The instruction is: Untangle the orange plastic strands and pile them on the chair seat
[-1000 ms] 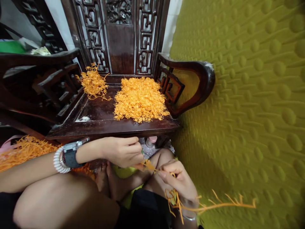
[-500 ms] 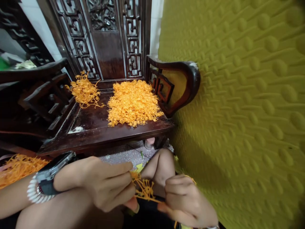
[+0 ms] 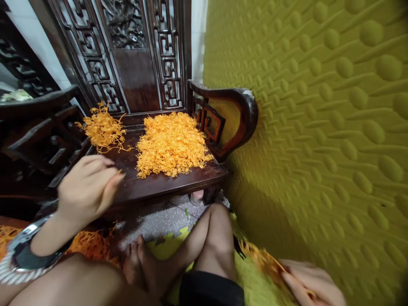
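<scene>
My left hand (image 3: 87,187) is raised before the front left of the dark wooden seat. Its fingers are pinched together, and a tiny orange-yellow bit shows at the tips, too small to name. Low on the right, my right hand (image 3: 314,282) grips an orange stringy piece (image 3: 263,257), which is blurred and trails leftward from the fingers. On the seat lie a dense block of orange knobby pieces (image 3: 172,144) and, to its left, a looser tangle of orange strands (image 3: 103,129).
A carved wooden chair (image 3: 245,119) stands against a yellow-green padded wall (image 3: 302,127). More orange strands (image 3: 92,244) lie low on the left, partly behind my left arm. My bare knee (image 3: 216,221) and a yellow-green floor mat (image 3: 168,246) are below.
My hands have moved apart: the left went up and left toward the seat, the right went down and right with the orange stringy piece. The view has shifted slightly.
</scene>
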`<state>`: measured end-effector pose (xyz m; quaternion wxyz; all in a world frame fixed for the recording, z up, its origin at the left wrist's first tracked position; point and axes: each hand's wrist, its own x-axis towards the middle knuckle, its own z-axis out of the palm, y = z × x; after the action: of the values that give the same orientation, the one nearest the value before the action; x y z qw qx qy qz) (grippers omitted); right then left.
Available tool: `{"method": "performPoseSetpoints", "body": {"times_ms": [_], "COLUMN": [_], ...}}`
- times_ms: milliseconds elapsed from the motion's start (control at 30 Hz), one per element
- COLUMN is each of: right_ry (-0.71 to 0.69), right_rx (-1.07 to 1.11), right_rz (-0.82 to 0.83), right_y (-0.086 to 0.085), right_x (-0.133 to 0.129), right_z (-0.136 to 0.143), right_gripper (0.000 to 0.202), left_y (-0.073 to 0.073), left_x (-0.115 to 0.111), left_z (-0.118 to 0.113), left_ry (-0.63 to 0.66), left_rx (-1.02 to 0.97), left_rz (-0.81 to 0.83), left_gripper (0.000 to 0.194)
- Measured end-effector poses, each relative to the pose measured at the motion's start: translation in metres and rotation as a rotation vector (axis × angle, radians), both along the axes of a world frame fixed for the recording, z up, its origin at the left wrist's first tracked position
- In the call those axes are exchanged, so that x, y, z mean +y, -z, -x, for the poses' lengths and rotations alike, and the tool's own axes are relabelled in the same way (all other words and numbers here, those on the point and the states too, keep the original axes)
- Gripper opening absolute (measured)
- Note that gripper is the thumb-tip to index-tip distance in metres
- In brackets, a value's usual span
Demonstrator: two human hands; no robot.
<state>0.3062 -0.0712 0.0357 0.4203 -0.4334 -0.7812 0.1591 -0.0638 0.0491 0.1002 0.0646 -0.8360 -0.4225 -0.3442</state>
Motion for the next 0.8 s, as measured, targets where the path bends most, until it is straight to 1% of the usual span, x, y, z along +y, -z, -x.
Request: {"method": "performPoseSetpoints", "body": {"times_ms": [33, 67, 100, 167, 233, 300, 367, 433, 467, 500, 533, 567, 600, 633, 667, 700, 733, 767, 800], "right_ry": [0.081, 0.115, 0.125, 0.125, 0.113, 0.089, 0.042, -0.007, -0.032, -0.059, -0.091, -0.128, -0.169, -0.211, -0.253, -0.289, -0.314, -0.324, -0.321], "right_rx": [0.008, 0.032, 0.071, 0.169, 0.307, 0.469, 0.605, 0.685, 0.706, 0.719, 0.723, 0.72, 0.711, 0.701, 0.697, 0.704, 0.72, 0.745, 0.772], "right_rz": [0.029, 0.061, 0.096, 0.19, 0.292, 0.386, 0.449, 0.462, 0.457, 0.451, 0.449, 0.453, 0.462, 0.472, 0.483, 0.49, 0.496, 0.5, 0.506], "right_y": [0.006, 0.013, 0.019, 0.03, 0.035, 0.034, 0.03, 0.025, 0.022, 0.02, 0.018, 0.016, 0.015, 0.014, 0.015, 0.015, 0.016, 0.017, 0.018], "right_x": [0.003, 0.008, 0.015, 0.032, 0.047, 0.057, 0.062, 0.063, 0.064, 0.064, 0.065, 0.066, 0.067, 0.067, 0.068, 0.068, 0.068, 0.068, 0.067], "right_z": [0.001, 0.005, 0.011, 0.027, 0.043, 0.054, 0.06, 0.063, 0.064, 0.065, 0.066, 0.067, 0.069, 0.07, 0.072, 0.074, 0.075, 0.076, 0.077], "right_gripper": [0.04, 0.042, 0.046, 0.05, 0.048, 0.04, 0.035, 0.033, 0.032, 0.031, 0.03, 0.029, 0.028, 0.027, 0.027, 0.027, 0.026, 0.026, 0.024], "left_y": [-0.001, -0.001, 0.0, 0.003, 0.008, 0.017, 0.026, 0.032, 0.034, 0.033, 0.032, 0.029, 0.027, 0.024, 0.021, 0.018, 0.016, 0.014, 0.013], "left_x": [0.009, 0.02, 0.031, 0.057, 0.086, 0.113, 0.134, 0.143, 0.142, 0.137, 0.128, 0.116, 0.102, 0.086, 0.07, 0.055, 0.042, 0.032, 0.025], "left_z": [0.001, -0.001, -0.006, -0.02, -0.034, -0.043, -0.048, -0.055, -0.061, -0.067, -0.074, -0.081, -0.088, -0.095, -0.1, -0.104, -0.106, -0.106, -0.105], "left_ry": [-0.078, -0.154, -0.224, -0.353, -0.429, -0.462, -0.474, -0.477, -0.455, -0.397, -0.293, -0.145, 0.047, 0.247, 0.422, 0.55, 0.62, 0.642, 0.625], "left_rx": [0.022, 0.076, 0.148, 0.283, 0.3, 0.305, 0.291, 0.212, 0.149, 0.081, 0.021, -0.028, -0.051, -0.061, -0.046, -0.011, 0.031, 0.073, 0.109], "left_rz": [-0.015, -0.027, -0.028, 0.024, 0.065, 0.099, 0.132, 0.176, 0.188, 0.191, 0.193, 0.201, 0.228, 0.29, 0.362, 0.423, 0.468, 0.49, 0.482], "left_gripper": [0.039, 0.038, 0.036, 0.034, 0.031, 0.033, 0.036, 0.039, 0.04, 0.04, 0.04, 0.04, 0.041, 0.042, 0.044, 0.047, 0.048, 0.045, 0.037]}}
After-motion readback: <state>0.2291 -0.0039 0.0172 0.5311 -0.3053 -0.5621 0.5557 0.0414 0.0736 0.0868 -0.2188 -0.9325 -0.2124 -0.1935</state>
